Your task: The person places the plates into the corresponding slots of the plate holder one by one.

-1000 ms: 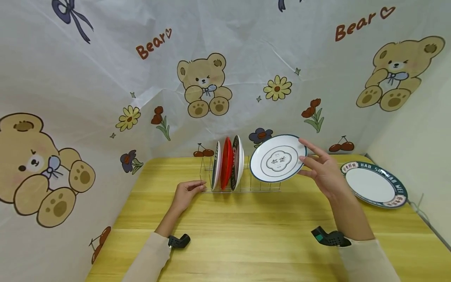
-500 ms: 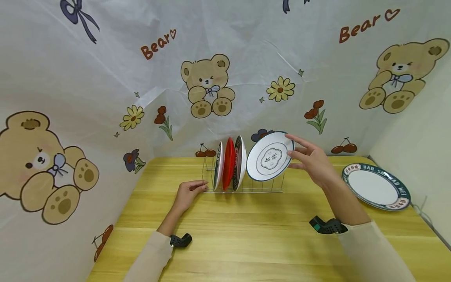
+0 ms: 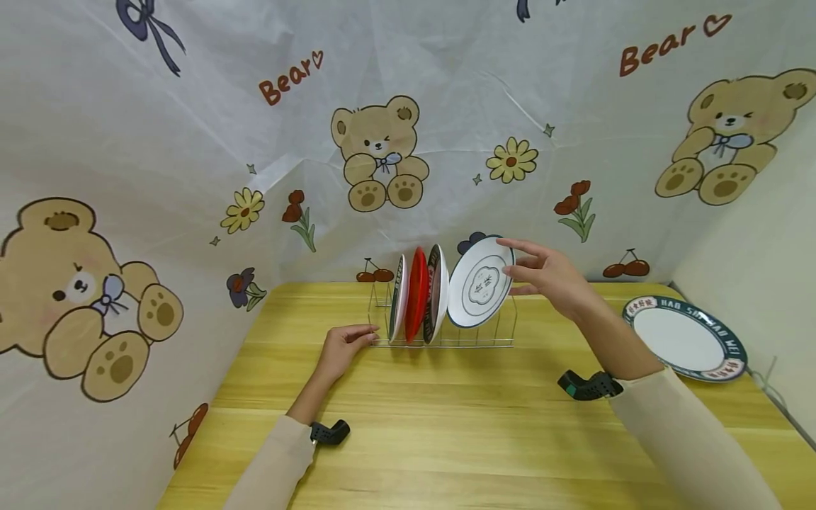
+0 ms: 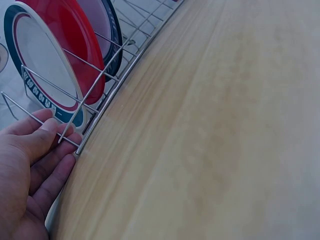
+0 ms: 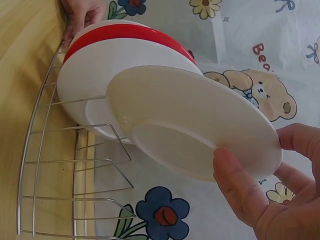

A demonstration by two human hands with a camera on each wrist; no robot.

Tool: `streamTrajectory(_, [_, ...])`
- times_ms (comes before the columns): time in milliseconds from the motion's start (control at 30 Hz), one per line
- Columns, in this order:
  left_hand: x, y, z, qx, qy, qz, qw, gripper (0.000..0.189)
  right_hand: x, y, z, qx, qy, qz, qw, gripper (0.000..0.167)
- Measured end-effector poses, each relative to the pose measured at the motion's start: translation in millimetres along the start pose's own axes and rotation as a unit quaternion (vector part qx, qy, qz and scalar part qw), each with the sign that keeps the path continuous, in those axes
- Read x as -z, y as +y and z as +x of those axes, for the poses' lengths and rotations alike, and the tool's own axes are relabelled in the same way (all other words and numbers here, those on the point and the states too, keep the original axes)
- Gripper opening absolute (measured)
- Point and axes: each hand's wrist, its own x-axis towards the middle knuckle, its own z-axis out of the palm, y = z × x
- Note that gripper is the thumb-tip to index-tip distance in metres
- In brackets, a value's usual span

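My right hand (image 3: 554, 280) pinches the right rim of a white plate with a thin blue edge and a printed centre (image 3: 481, 283). Tilted, that plate stands over the right part of a wire dish rack (image 3: 472, 346); whether it touches the wires, I cannot tell. In the right wrist view its pale underside (image 5: 195, 120) faces me, thumb against it. My left hand (image 3: 341, 350) grips the rack's left end wire, thumb and fingers around it in the left wrist view. Upright in the rack stand a green-rimmed white plate (image 4: 45, 60), a red plate (image 3: 417, 294) and a dark-patterned plate (image 3: 435, 294).
A large white plate with a green lettered rim (image 3: 678, 336) lies flat on the wooden table (image 3: 446, 425) at the right. Behind the rack hangs a bear-print cloth (image 3: 446, 85). A thin cable (image 3: 768, 379) runs by the right wall.
My right hand has carried the white plate leftward to the rack, beside the dark-patterned plate, turning it more edge-on. My left hand keeps its grip on the rack's end.
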Motion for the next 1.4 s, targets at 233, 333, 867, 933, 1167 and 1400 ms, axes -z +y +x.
streamTrajectory(233, [-0.8,2.7,1.0,0.019,0.003,0.004,0.9998,0.022,-7.9,-1.5,14.7,0.009,-0.038,-0.060,0.9974,0.060])
streamTrajectory(333, [-1.3,3.8,0.8,0.026,0.000,0.006,0.9996,0.023,-11.9,-0.6,18.5,0.006,-0.047,-0.065,0.9967,0.059])
streamTrajectory(867, [-1.4,0.2,-0.2,0.011,0.010,0.018,0.9997,0.022,-34.4,8.8,32.5,-0.002,-0.079,-0.063,0.9948,0.055])
streamTrajectory(933, [-1.4,-0.9,-0.2,0.010,0.009,0.019,0.9997,0.022,-37.3,10.9,33.7,-0.005,-0.082,-0.058,0.9949,0.055])
streamTrajectory(1167, [-0.6,-3.0,1.4,0.007,0.010,0.025,0.9996,0.020,-42.9,18.7,36.9,-0.005,-0.087,-0.033,0.9957,0.055])
streamTrajectory(1400, [-1.0,-1.3,1.2,0.010,0.011,0.024,0.9996,0.019,-44.9,25.5,37.2,-0.007,-0.069,-0.010,0.9976,0.053])
